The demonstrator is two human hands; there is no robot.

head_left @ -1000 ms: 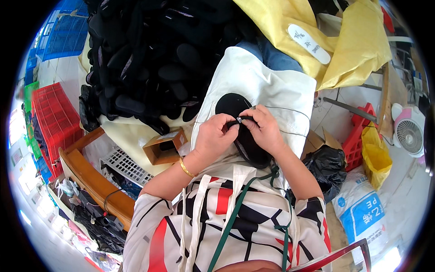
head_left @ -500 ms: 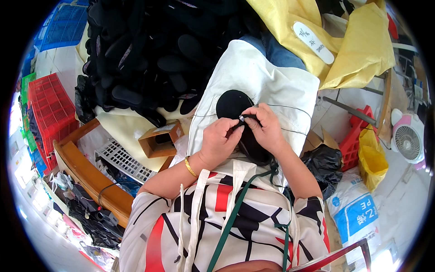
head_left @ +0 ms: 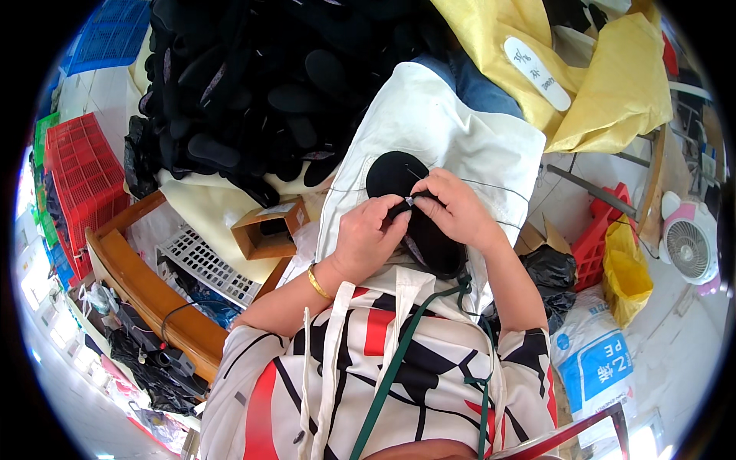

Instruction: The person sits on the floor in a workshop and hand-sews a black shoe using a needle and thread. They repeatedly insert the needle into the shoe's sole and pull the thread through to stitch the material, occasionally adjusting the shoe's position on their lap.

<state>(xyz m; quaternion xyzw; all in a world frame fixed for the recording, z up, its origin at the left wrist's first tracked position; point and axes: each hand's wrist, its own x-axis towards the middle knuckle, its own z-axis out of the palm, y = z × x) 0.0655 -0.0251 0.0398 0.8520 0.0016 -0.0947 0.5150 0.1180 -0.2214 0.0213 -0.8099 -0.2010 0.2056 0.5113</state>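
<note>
A black cloth shoe (head_left: 392, 173) rests on the white apron (head_left: 429, 107) over my lap, its rounded end away from me. My left hand (head_left: 369, 236) is closed, pinching a black edge of the shoe between thumb and fingers. From the other side my right hand (head_left: 457, 208) pinches the same edge, fingertips nearly meeting the left ones. A small silvery piece (head_left: 409, 201) shows between the two hands; its kind is too small to make out. Thin dark thread (head_left: 491, 184) runs across the apron on both sides. The fingers hide the shoe's middle.
A large heap of black shoes (head_left: 222, 100) lies ahead to the left. A small open cardboard box (head_left: 268, 230) and a wooden frame (head_left: 153, 284) are at left. A white insole (head_left: 537, 73) lies on yellow sheeting (head_left: 613, 84). A fan (head_left: 688, 244) stands at right.
The near end of the shoe has tilted, showing more of its patterned inside. My right hand has shifted slightly right; both hands keep pinching the same edge. The view has moved a little.
</note>
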